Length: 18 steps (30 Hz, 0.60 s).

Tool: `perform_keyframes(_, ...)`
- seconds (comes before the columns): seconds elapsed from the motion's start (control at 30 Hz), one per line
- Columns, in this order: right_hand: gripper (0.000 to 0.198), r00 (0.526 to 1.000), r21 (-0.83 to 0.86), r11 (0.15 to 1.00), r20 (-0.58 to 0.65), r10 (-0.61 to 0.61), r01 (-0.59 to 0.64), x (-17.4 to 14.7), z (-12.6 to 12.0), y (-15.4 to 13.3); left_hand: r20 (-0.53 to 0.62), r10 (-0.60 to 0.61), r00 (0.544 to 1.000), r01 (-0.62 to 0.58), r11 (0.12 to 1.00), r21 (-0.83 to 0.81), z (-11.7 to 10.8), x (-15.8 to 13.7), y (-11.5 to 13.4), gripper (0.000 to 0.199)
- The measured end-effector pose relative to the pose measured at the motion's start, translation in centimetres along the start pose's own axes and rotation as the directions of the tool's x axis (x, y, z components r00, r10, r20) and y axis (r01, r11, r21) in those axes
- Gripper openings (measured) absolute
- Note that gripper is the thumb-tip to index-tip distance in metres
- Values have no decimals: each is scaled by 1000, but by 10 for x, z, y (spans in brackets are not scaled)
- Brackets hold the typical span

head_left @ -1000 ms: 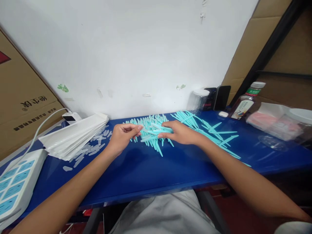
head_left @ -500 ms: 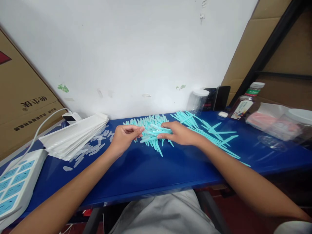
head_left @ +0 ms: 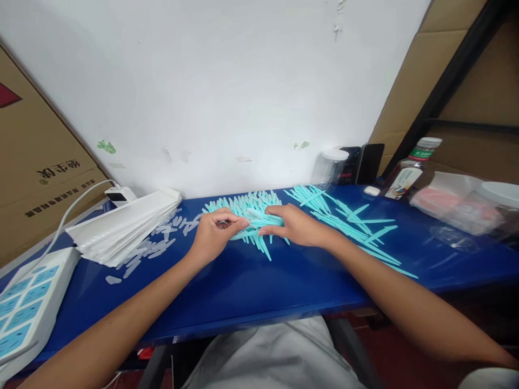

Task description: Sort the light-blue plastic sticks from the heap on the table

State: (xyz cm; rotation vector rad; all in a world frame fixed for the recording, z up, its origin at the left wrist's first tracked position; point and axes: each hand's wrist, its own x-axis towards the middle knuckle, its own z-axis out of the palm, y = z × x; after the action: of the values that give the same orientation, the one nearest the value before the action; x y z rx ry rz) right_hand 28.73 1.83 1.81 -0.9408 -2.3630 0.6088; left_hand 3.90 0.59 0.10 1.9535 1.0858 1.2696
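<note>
My right hand [head_left: 300, 226] is closed around several slim turquoise plastic sticks [head_left: 268, 220], their translucent ends pointing left. The thumb and fingers of my left hand [head_left: 214, 231] are pinched together at those ends; what lies between the fingertips is too small to make out. Below and behind the hands is a heap of turquoise sticks with translucent covers [head_left: 239, 202]. More turquoise sticks [head_left: 348, 229], seemingly without covers, lie scattered to the right. Small translucent covers [head_left: 152, 247] are spread loose on the table left of my left hand.
White plastic sleeves [head_left: 125, 227] lie fanned at the left, near a power strip [head_left: 36, 297] and a cabled white charger [head_left: 120, 194]. A clear jar [head_left: 330, 168], phone [head_left: 370, 163], bottle [head_left: 409, 170] and pink-filled bag [head_left: 450, 202] stand along the right. The blue table [head_left: 259, 292] meets a white wall.
My left hand has moved slightly right, its fingertips now at the ends of the sticks in my right hand. My right hand has stayed nearly in place, holding them.
</note>
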Motion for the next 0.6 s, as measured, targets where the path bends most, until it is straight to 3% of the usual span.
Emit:
perform_keyframes(0.13, 41, 1000, -102, 995, -23, 12, -15, 0, -3, 5, 166, 23, 986, -57, 978, 201, -27, 12, 1, 36)
perform_keyframes(0.23, 41, 999, -172, 984, -22, 35, -39, -1, -7, 10, 326, -18, 945, -152, 859, 489, -56, 22, -3, 29)
perform_keyframes(0.37, 40, 997, -214, 974, -16, 69, -71, -3, -11, 14, 421, -132, 897, -174, 771, 613, -92, 30, -16, 29)
perform_keyframes(0.43, 39, 997, -229, 971, -11, 71, -72, -3, -12, 14, 418, -264, 869, -122, 704, 699, -112, 33, -24, 28)
perform_keyframes(0.5, 38, 997, -234, 970, -1, 71, -69, -2, -12, 13, 306, -416, 856, -5, 586, 810, -132, 36, -34, 29)
perform_keyframes(0.6, 40, 997, -231, 970, 5, 72, -69, -2, -12, 12, 158, -465, 871, 92, 470, 878, -154, 39, -49, 43)
